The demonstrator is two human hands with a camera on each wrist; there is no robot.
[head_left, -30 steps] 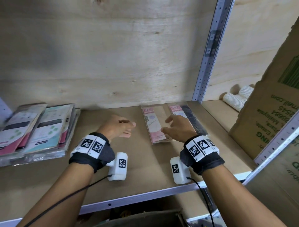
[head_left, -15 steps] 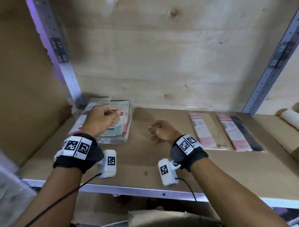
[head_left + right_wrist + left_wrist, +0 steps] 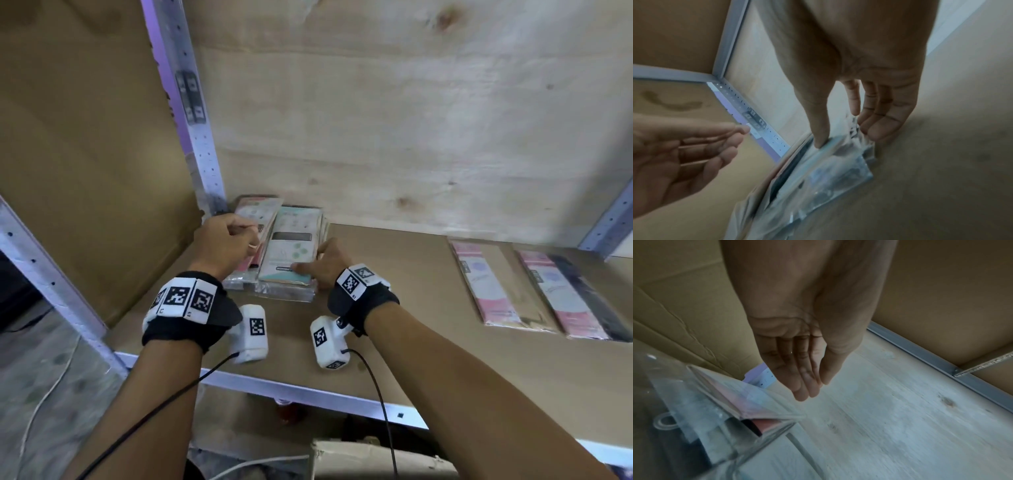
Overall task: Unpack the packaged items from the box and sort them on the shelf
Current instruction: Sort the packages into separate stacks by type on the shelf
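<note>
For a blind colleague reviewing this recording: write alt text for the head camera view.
Two bare hands work at a stack of plastic-wrapped packages in the back left corner of a wooden shelf: the right hand grips the stack's near right edge, the left hand hovers open above its left side. Two pink packages lie flat further right.

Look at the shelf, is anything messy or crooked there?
A little. The left stack of packets by the post is uneven: its clear bags splay past each other at the front edge. The right hand grips its side, thumb on top; the left hand hovers open. The two pink packets lie flat, side by side.
</note>
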